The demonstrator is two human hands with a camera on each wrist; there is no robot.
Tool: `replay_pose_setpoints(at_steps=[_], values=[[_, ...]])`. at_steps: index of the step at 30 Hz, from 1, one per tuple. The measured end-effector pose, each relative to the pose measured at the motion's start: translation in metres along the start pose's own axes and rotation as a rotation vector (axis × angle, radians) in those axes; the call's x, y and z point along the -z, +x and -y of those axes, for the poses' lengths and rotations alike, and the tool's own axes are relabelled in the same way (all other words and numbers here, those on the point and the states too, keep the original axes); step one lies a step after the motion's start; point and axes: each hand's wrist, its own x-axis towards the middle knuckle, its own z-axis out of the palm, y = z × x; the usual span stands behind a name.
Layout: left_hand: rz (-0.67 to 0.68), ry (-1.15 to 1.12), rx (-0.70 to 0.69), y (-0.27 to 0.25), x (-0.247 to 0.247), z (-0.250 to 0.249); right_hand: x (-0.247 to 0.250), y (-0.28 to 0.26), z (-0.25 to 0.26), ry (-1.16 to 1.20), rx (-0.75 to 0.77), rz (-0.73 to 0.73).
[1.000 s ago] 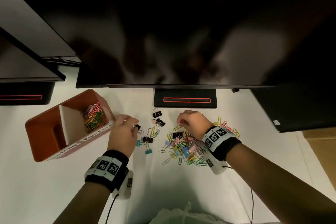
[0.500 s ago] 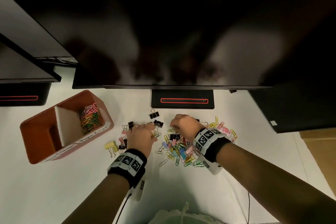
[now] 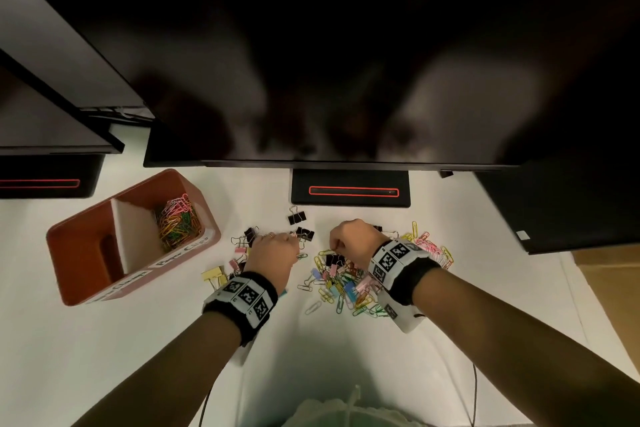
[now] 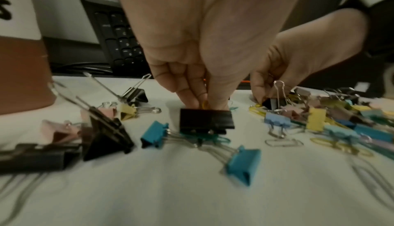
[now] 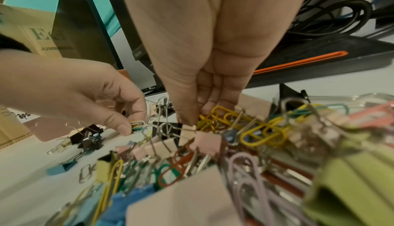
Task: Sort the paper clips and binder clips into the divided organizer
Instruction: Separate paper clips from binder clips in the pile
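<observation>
An orange divided organizer [image 3: 86, 253] stands at the left; its right compartment holds coloured paper clips [image 3: 176, 222], and the contents of its left compartment are hidden. A mixed pile of paper clips and binder clips [image 3: 346, 284] lies on the white table. My left hand [image 3: 292, 246] is down among a smaller group of binder clips [image 3: 242, 253] and pinches a paper clip [image 4: 204, 103] just behind a black binder clip [image 4: 205, 120]. My right hand [image 3: 337, 246] reaches into the pile's far edge, pinching yellow paper clips [image 5: 215, 113] between thumb and fingers.
A large dark monitor [image 3: 329, 62] overhangs the table, its stand base [image 3: 349, 191] just beyond my hands. A second monitor base [image 3: 41, 180] is at the far left and a keyboard [image 4: 119, 39] lies behind the organizer. A cardboard box [image 3: 609, 274] is at the right.
My left hand has moved right, from beside the organizer to the clips near the pile, uncovering a small group of binder clips. The right hand has stayed at the pile.
</observation>
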Motion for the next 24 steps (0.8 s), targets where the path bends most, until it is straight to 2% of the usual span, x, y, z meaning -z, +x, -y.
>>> replay_pose_setpoints(at_steps=[3, 7, 10, 14, 19, 22, 24], values=[[0.013, 0.088, -0.036, -0.002, -0.002, -0.002, -0.001, -0.004, -0.001, -0.01, 0.02, 0.001], [0.002, 0.034, -0.048, -0.001, -0.003, -0.001, 0.003, -0.01, -0.003, 0.004, 0.003, -0.055], [-0.029, -0.125, -0.028, -0.004, 0.003, 0.002, 0.011, -0.017, -0.004, 0.04, 0.015, -0.179], [-0.245, -0.508, 0.017, -0.032, 0.035, 0.015, 0.025, -0.026, 0.008, 0.067, 0.071, -0.341], [-0.484, -0.661, 0.145, -0.084, 0.081, 0.08, 0.044, -0.02, 0.076, 0.077, 0.229, -0.433], [-0.53, -0.625, 0.323, -0.103, 0.097, 0.127, 0.05, -0.002, 0.137, 0.123, 0.34, -0.477], [-0.501, -0.618, 0.436, -0.106, 0.098, 0.154, 0.048, 0.018, 0.18, 0.158, 0.39, -0.469]])
